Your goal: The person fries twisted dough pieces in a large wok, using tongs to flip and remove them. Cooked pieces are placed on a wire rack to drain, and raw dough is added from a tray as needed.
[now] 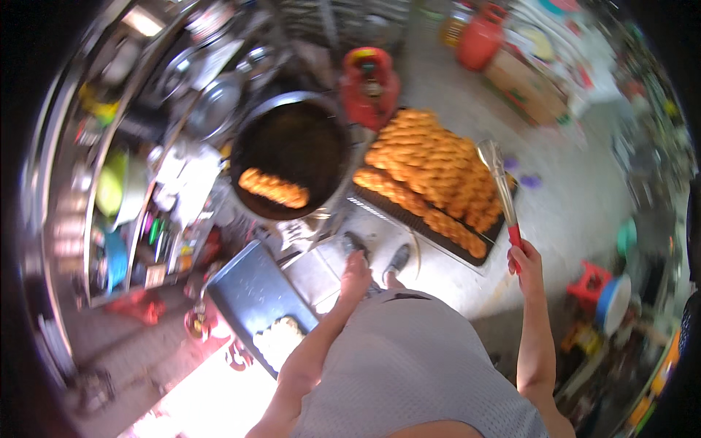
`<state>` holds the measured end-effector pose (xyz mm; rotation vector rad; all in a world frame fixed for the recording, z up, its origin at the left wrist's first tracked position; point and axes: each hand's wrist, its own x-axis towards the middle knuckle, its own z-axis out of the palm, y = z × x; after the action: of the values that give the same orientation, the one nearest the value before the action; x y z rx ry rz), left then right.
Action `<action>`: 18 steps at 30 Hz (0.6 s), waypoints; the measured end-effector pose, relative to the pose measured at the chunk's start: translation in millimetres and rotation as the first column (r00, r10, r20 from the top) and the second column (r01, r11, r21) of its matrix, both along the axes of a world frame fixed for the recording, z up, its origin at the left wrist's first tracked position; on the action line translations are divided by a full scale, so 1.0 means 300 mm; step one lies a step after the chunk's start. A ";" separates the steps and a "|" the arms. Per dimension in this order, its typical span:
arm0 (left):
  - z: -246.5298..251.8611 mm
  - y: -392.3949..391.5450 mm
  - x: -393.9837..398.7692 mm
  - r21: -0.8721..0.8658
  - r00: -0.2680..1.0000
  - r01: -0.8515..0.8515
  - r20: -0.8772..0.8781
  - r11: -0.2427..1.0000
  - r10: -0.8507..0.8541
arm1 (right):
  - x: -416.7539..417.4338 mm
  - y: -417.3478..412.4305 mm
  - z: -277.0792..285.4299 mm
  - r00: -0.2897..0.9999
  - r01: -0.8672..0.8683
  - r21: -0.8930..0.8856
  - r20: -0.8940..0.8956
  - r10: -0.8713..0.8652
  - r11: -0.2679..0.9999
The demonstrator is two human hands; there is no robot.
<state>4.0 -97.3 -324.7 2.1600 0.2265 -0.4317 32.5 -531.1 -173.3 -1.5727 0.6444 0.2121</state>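
Note:
My right hand (524, 264) grips the red handle of metal kitchen tongs (503, 183), which point away from me over the right edge of a rack. Golden-brown fried dough twists (432, 159) lie piled on that dark, ridged rack (394, 213), with a separate row along its near side. My left hand (356, 276) hangs in front of my body, near no object; blur hides its finger pose. In a large round pan (296, 98) of dark oil, one browned twist (274, 188) floats near the front. A dark rectangular tray (254, 293) at my left carries pale dough (280, 339) at its near end.
A red gas cylinder (369, 87) stands beyond the pan and rack. Farther right are another red cylinder (482, 41) and a cardboard box (526, 87). Shelves (123, 180) with bowls and kitchenware line the left. A red stool (590, 283) stands at right.

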 end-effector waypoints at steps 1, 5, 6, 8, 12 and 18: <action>-0.005 0.018 -0.006 0.066 1.000 0.009 -0.019 0.998 -0.008 | 0.072 0.102 0.031 0.998 -0.065 0.016 -0.026 0.065 0.998; -0.163 0.105 -0.099 0.179 1.000 0.004 0.012 0.984 -0.006 | 0.325 0.517 0.051 0.889 -0.454 0.067 -0.027 0.457 0.888; -0.179 0.117 -0.112 0.197 1.000 -0.003 0.021 0.980 -0.001 | 0.385 0.626 0.037 0.823 -0.567 -0.121 -0.042 0.567 0.815; -0.183 0.146 -0.128 0.194 0.998 -0.058 0.002 0.979 0.059 | 0.494 0.827 0.018 0.657 -0.707 -0.371 -0.027 0.754 0.602; -0.002 0.217 -0.077 0.077 0.964 -0.247 -0.087 0.966 0.253 | 0.618 1.189 -0.024 0.529 -0.745 -0.516 -0.071 0.846 0.423; 0.019 0.365 -0.076 0.058 0.932 -0.351 -0.081 0.935 0.355 | 0.735 1.467 -0.060 0.399 -0.736 -0.664 -0.272 0.876 0.129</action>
<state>-18.9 12.1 -319.2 2.0855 0.6691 -0.3176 252.9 -90.9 -191.4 -2.5911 -0.5242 0.7050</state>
